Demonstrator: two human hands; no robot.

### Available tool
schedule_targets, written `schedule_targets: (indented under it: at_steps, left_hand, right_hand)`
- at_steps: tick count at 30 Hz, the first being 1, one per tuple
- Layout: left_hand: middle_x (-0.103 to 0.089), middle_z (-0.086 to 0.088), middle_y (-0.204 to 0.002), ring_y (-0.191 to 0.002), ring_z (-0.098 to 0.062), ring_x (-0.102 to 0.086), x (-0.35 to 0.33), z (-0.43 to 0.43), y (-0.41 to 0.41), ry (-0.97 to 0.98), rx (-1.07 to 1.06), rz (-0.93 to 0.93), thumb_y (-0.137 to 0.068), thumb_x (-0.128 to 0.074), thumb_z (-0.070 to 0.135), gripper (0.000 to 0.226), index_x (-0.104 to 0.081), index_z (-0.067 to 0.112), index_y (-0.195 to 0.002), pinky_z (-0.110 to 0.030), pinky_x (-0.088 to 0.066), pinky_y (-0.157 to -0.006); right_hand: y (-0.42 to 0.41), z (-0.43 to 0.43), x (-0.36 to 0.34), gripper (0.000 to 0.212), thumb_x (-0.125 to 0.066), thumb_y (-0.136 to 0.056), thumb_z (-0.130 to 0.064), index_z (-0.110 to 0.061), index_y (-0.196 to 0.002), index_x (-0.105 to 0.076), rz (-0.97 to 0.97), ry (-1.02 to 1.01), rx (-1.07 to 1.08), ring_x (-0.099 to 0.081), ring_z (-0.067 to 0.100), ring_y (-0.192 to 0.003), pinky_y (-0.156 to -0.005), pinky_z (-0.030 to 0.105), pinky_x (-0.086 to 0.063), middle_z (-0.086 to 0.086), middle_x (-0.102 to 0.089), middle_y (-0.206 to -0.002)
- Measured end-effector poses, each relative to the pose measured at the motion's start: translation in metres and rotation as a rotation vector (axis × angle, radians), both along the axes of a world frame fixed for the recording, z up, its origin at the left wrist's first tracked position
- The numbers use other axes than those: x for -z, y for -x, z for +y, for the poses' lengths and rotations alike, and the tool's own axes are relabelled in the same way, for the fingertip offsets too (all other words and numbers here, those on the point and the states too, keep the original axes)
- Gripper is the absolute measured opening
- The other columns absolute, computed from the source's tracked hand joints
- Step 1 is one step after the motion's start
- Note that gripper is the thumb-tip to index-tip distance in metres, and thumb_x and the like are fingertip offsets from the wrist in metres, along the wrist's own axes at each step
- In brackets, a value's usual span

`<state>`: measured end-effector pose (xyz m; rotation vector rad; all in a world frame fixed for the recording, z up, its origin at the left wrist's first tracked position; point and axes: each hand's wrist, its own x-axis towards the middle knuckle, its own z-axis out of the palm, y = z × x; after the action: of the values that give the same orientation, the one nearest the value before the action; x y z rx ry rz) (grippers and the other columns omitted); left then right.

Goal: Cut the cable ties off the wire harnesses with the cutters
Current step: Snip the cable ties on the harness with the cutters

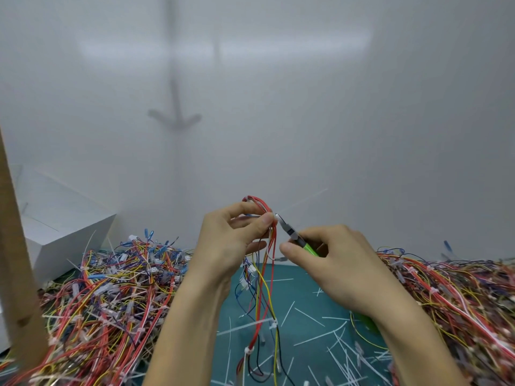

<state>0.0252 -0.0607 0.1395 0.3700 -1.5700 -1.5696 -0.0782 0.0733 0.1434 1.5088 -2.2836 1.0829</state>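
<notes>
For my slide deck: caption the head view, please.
Left hand holds a wire harness; right hand sets green-handled cutters at its white cable tie.

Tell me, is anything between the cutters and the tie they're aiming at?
Nothing visible. The tip of the cutters is at the white cable tie on the harness pinched by the left hand; the right hand grips the handles.

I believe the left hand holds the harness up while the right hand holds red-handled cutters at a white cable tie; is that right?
Not quite: the head view shows the cutters have green handles, not red. The rest stands: the left hand holds the harness up while the right hand holds the cutters at a white cable tie.
</notes>
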Motion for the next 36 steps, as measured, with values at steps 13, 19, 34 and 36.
schedule_targets:
  at_steps: [13,19,34,36]
  left_hand:
    - [-0.074,-0.005,-0.072,-0.066,-0.015,-0.071,-0.001,0.002,0.001,0.072,0.002,-0.007,-0.078,-0.077,0.012,0.018,-0.070,0.004,-0.093,-0.033,-0.060,-0.072]
    - [-0.074,-0.006,-0.072,-0.067,-0.016,-0.071,-0.002,0.003,0.000,0.120,-0.017,-0.005,-0.079,-0.077,0.009,0.010,-0.071,0.007,-0.087,-0.036,-0.060,-0.074]
    - [-0.070,0.003,-0.067,-0.066,-0.010,-0.064,0.000,-0.001,0.000,0.223,-0.035,-0.031,-0.085,-0.072,0.004,0.012,-0.069,0.016,-0.082,-0.026,-0.054,-0.064]
    - [-0.070,0.002,-0.069,-0.065,-0.009,-0.063,0.000,-0.001,0.000,0.224,-0.043,-0.022,-0.085,-0.072,0.003,0.013,-0.069,0.016,-0.083,-0.022,-0.052,-0.060]
  right_hand:
    - [0.000,0.003,-0.003,0.048,-0.060,-0.089,-0.050,-0.009,-0.067,-0.050,-0.017,0.009,-0.054,-0.027,0.012,-0.053,-0.052,0.033,-0.023,0.010,-0.035,-0.061]
    - [-0.001,0.001,-0.002,0.044,-0.060,-0.089,-0.045,-0.012,-0.065,-0.045,-0.005,0.026,-0.066,-0.023,0.012,-0.054,-0.050,0.030,-0.021,0.006,-0.028,-0.058]
    - [-0.009,-0.012,0.006,0.032,-0.056,-0.099,-0.020,0.001,-0.079,-0.070,-0.801,0.093,-0.397,-0.048,0.018,-0.044,-0.042,0.027,-0.047,0.005,-0.050,-0.054]
    - [-0.011,-0.012,0.005,0.032,-0.055,-0.100,-0.020,0.000,-0.079,-0.068,-0.868,0.079,-0.430,-0.048,0.018,-0.043,-0.043,0.027,-0.048,0.004,-0.048,-0.054]
